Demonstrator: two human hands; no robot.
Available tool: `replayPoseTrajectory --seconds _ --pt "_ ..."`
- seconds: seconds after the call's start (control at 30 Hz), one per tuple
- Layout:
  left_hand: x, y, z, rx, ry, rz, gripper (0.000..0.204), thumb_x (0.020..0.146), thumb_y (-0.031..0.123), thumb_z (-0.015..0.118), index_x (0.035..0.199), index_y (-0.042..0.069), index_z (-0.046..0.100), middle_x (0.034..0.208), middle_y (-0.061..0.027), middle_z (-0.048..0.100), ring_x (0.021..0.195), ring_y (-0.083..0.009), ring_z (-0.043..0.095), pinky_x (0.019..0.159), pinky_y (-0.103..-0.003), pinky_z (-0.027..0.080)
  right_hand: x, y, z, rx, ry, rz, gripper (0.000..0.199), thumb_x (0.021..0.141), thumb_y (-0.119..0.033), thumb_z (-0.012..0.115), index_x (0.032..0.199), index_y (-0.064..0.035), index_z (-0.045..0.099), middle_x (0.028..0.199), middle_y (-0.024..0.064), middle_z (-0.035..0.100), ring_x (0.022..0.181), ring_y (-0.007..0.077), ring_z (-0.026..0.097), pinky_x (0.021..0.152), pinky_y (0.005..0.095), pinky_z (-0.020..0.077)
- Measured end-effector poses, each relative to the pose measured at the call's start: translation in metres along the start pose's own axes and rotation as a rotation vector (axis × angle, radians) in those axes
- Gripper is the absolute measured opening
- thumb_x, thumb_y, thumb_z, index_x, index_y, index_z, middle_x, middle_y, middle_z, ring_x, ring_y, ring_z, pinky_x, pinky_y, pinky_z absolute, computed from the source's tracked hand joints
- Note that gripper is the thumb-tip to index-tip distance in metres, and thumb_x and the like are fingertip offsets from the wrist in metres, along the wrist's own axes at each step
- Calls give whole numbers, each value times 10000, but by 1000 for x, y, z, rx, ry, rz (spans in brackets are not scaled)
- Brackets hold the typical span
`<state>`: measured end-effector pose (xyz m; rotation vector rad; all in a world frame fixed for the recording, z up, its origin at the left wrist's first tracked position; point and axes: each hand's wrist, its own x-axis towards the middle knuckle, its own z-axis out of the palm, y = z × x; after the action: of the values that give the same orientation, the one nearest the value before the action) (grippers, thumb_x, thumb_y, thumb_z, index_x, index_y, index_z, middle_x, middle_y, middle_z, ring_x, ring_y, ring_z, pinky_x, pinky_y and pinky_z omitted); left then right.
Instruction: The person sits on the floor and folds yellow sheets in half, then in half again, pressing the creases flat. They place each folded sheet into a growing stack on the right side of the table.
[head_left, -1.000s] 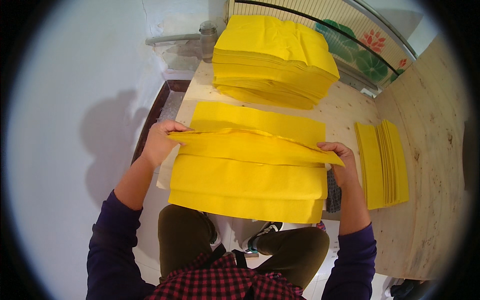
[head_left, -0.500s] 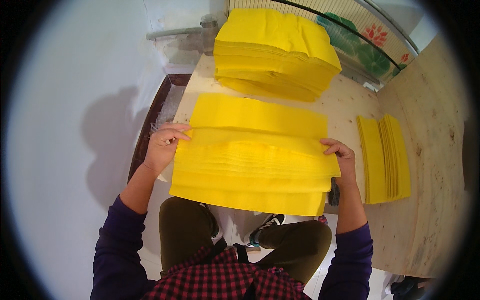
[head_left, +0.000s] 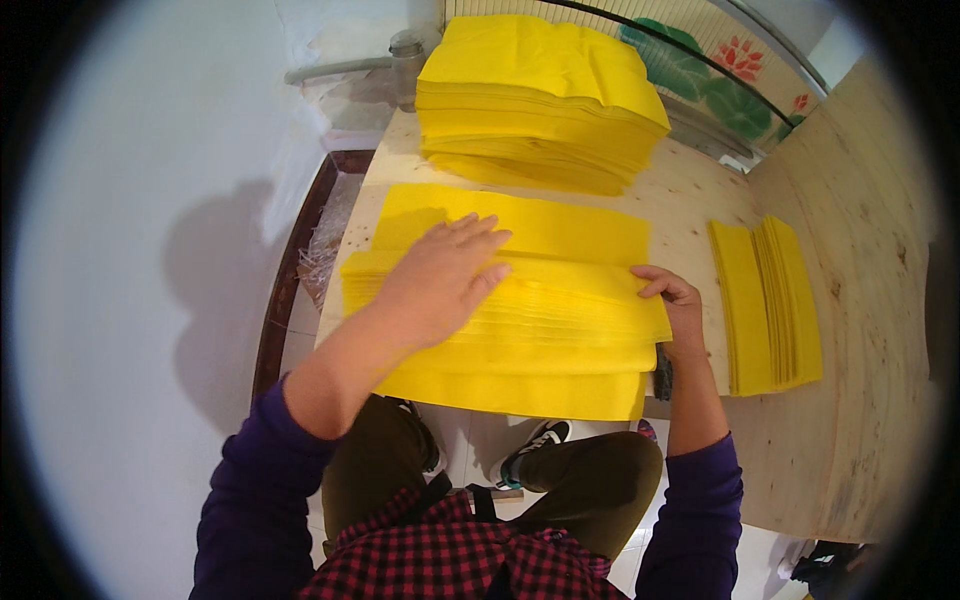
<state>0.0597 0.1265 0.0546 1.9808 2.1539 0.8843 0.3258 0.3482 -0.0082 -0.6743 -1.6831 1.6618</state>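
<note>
A yellow fabric sheet (head_left: 585, 232) lies on the wooden table in front of me, with a band of layered folds across its middle and its near part reaching to the table's front edge. My left hand (head_left: 435, 285) rests on the folds left of centre, palm down with its fingers stretched out toward the far side. At the right end of the folds, my right hand (head_left: 678, 305) pinches the fabric's edge between thumb and fingers. Part of the folded band is covered by my left hand and forearm.
Behind the sheet stands a thick pile of yellow fabric (head_left: 540, 120). Folded yellow pieces (head_left: 768, 310) stand at the right against a wooden board (head_left: 860, 330). A glass jar (head_left: 407, 68) is by the wall at the back left. A dark-framed opening (head_left: 285, 290) borders the table's left side.
My left hand has let go of the fabric's left edge and moved right and inward, flattening onto the folds. My right hand keeps its hold at the right edge.
</note>
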Motion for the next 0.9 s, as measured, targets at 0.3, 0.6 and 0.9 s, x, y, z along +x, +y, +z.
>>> replayPoseTrajectory --seconds 0.3,0.6,0.9 --pt "-20 16 37 180 -113 -53 477 981 332 472 1376 66 462 1466 -154 411 1393 -313 325 1165 -457 210 -4 -2 0 -31 -35 -23 144 822 117 587 779 -2 657 1125 99 666 946 168 634 849 274 511" --pt "-33 13 43 208 -158 -45 508 975 301 477 1416 58 407 1500 -136 369 1419 -293 285 1176 -445 183 -13 -10 2 -159 8 13 238 825 151 469 788 5 652 1125 102 684 992 170 630 903 270 485" --pt "-33 11 44 276 -199 -96 594 995 358 420 1479 39 291 1556 -106 278 1455 -246 211 1195 -414 126 -23 -20 0 -305 -2 -2 289 820 152 427 858 6 673 1110 89 697 1051 167 618 979 269 428"
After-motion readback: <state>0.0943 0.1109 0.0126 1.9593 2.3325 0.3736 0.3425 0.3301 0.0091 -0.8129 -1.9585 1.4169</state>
